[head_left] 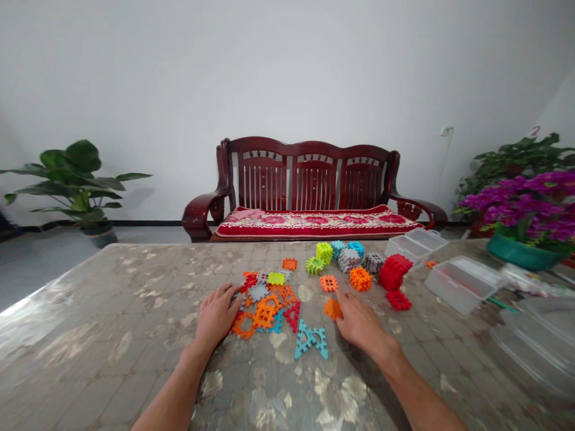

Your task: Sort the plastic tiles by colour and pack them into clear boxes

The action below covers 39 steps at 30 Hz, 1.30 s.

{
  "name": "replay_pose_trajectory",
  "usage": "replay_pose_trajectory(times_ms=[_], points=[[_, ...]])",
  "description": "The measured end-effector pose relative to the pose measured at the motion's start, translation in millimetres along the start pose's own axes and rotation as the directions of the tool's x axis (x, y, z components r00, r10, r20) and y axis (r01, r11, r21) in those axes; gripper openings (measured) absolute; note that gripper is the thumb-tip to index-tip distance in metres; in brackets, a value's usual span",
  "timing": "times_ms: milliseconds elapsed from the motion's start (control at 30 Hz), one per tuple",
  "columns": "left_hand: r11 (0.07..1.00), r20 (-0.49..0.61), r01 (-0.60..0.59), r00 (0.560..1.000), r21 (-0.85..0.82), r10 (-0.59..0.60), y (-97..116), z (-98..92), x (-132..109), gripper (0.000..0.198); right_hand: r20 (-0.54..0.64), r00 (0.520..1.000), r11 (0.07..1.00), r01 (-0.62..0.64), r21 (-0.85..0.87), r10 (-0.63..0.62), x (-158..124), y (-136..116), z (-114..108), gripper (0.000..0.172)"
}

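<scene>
While our left hand (pixel 217 315) rests palm-down on the desk (pixel 148 353), right at the left edge of the loose pile (pixel 258 292), our right hand (pixel 359 318) is off on the other side with its fingertips at an orange piece (pixel 332 309). Color looks like the logic here: the green stacks (pixel 323 252), grey stacks (pixel 348 261), orange stack (pixel 360 279) and red stack (pixel 393 272) each stick to one shade, farther back and to the right. We'd guess that's so nothing gets mixed up. The loose pile is the opposite — flat, overlapping, every color — and lies between our hands, probably because both can get at it there. A teal triangle piece (pixel 311 340) lies nearer to us, and a clear box (pixel 453 290) is out to the right.

Now the fingers. On the left they're gently bent, lying close together with the thumb a bit apart, and we can't see them gripping anything. On the right they're curled with the tips against the orange piece's right edge — whether it's actually pinched or just touched, we honestly can't tell.
</scene>
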<state>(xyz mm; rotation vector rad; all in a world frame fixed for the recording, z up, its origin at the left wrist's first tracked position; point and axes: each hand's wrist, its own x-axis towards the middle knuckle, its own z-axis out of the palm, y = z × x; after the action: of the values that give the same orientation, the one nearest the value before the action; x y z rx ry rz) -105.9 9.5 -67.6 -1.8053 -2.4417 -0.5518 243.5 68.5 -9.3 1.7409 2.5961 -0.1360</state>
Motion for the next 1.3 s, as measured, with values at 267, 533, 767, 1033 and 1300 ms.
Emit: replay_pose_trajectory(times_ms=[267, 533, 767, 1033, 1300], points=[[1.0, -0.007, 0.002, 1.0, -0.01, -0.002, -0.2, -0.3, -0.2, 0.039, -0.081, 0.995, 0.994, -0.045, 0.103, 0.054, 3.2, 7.8, 0.1, 0.061], [1.0, -0.001, 0.007, 1.0, -0.011, -0.007, 0.9, -1.4, 0.0, 0.041, -0.244, 0.91, 0.931, -0.282, 0.232, 0.336, 27.4, 56.2, -30.7, 0.064], [1.0, 0.031, 0.021, 0.999, 0.006, -0.021, 0.9, -1.8, 0.4, 0.041, -0.266, 0.88, 0.918, -0.366, 0.151, 0.394, 47.8, 73.8, -39.4, 0.047], [1.0, 0.03, 0.02, 0.999, 0.012, -0.02, -0.4, -0.7, 1.1, 0.041, -0.275, 0.885, 0.926, -0.344, 0.154, 0.375, 48.4, 71.9, -37.9, 0.049], [1.0, 0.003, 0.014, 1.0, 0.013, -0.014, 2.2, -2.2, 0.1, 0.04, -0.347, 0.936, 0.944, 0.059, 0.326, 0.061, 12.2, 28.0, 10.8, 0.039]])
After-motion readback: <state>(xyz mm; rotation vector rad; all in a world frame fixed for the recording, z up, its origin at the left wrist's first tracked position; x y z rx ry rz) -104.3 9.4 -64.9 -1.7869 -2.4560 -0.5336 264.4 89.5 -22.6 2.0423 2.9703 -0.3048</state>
